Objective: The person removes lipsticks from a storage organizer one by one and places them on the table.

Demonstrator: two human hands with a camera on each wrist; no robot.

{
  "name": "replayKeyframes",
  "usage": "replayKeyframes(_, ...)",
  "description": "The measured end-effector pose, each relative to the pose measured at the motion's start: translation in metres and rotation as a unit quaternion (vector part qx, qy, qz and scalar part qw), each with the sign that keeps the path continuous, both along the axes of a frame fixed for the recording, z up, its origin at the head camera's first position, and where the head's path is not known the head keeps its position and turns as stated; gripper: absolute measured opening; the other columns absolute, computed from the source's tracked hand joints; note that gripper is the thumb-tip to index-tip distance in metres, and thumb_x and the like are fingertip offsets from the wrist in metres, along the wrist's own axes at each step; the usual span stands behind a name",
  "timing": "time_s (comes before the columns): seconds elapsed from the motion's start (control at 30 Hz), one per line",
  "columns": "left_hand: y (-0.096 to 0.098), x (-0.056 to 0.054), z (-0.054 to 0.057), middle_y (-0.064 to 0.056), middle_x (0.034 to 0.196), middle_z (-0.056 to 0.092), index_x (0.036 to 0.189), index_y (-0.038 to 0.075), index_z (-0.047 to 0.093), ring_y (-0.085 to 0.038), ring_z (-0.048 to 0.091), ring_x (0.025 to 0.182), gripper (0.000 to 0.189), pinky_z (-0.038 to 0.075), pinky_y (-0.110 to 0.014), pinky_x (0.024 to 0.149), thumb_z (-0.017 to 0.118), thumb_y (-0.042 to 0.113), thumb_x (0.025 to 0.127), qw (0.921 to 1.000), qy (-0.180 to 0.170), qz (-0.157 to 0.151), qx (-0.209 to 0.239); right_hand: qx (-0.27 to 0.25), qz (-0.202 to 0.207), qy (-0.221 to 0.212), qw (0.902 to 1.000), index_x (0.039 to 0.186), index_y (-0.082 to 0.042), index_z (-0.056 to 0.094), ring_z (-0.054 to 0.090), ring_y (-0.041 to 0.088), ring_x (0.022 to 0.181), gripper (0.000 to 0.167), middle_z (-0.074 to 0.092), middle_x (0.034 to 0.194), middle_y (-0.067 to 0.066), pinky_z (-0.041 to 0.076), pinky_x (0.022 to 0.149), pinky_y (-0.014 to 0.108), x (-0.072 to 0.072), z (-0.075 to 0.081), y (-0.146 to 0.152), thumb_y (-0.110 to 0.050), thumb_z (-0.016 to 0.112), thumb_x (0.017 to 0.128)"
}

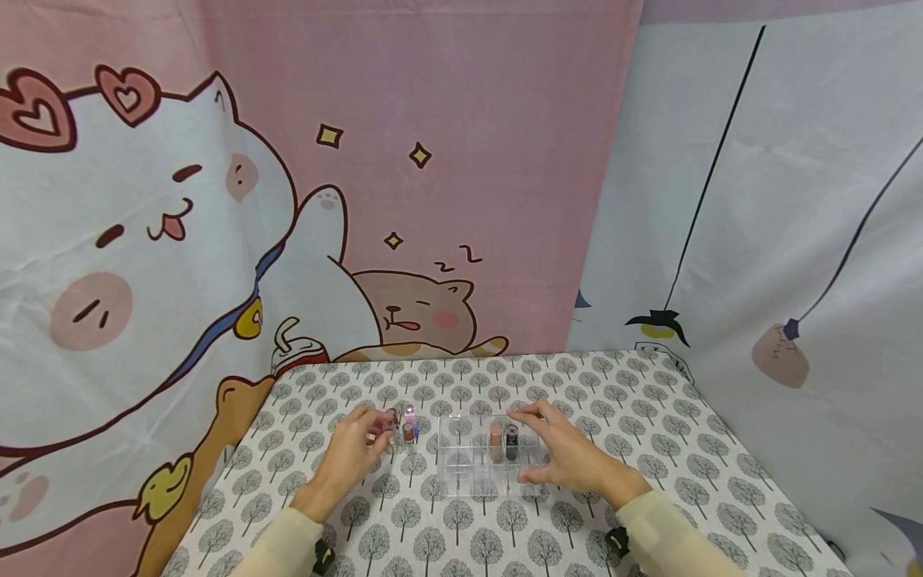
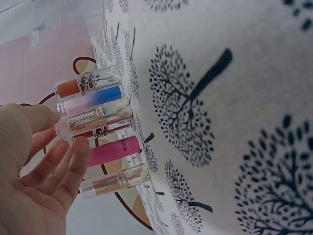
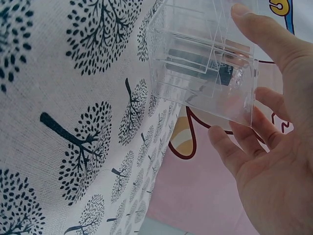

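My left hand [image 1: 353, 445] is at the group of lip products left of the box. In the left wrist view, its thumb and forefinger pinch the clear top of a lip gloss tube [image 2: 80, 121] lettered "avocado", which stands upright. Around it stand an orange-red lipstick [image 2: 68, 88], a pink-and-blue tube [image 2: 105, 94], a magenta tube [image 2: 110, 152] and a gold-based lip gloss [image 2: 115, 183]. My right hand [image 1: 570, 453] spans the right end of a clear divided box [image 1: 457, 481], thumb at the front, fingers at the back, gripping it. Inside stand a peach tube [image 1: 495, 442] and a black tube [image 1: 512, 443].
A tree-patterned cloth [image 1: 433, 545] covers the table. Behind it hangs a pink cartoon curtain [image 1: 490, 160], with a pale curtain [image 1: 829, 200] along the right side.
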State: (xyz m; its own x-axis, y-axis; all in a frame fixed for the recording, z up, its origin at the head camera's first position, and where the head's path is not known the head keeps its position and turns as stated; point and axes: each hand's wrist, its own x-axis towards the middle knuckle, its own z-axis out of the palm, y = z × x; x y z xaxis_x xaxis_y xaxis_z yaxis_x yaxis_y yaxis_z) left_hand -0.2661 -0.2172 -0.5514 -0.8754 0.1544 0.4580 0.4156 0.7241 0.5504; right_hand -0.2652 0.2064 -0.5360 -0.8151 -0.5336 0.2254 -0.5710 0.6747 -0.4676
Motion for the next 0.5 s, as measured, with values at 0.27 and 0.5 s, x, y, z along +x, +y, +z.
replayKeyframes(0.27,0.001,0.001,0.003,-0.017,0.121,0.079,0.124,0.001,0.083,-0.023,0.081,0.098,0.029,0.076,-0.041,0.086,0.090,-0.004,0.096,0.9994,0.027,0.014,-0.017,0.010,0.001,0.004,0.9999,0.178,-0.024,0.048,0.054,0.032,0.156,0.103,0.052,0.168,0.004,0.059,0.127,0.064,-0.001,-0.001,0.000,-0.037,0.102,0.091)
replayKeyframes(0.5,0.003,0.003,0.008,-0.019,0.123,0.078,0.123,0.002,0.082,-0.029,0.080,0.096,0.027,0.065,-0.021,0.068,0.090,0.001,0.098,0.9981,0.049,0.023,-0.028,-0.039,0.042,0.037,0.9977,0.179,-0.032,0.046,0.053,0.034,0.156,0.102,0.052,0.168,0.002,0.059,0.126,0.069,-0.019,-0.027,0.011,-0.043,0.100,0.093)
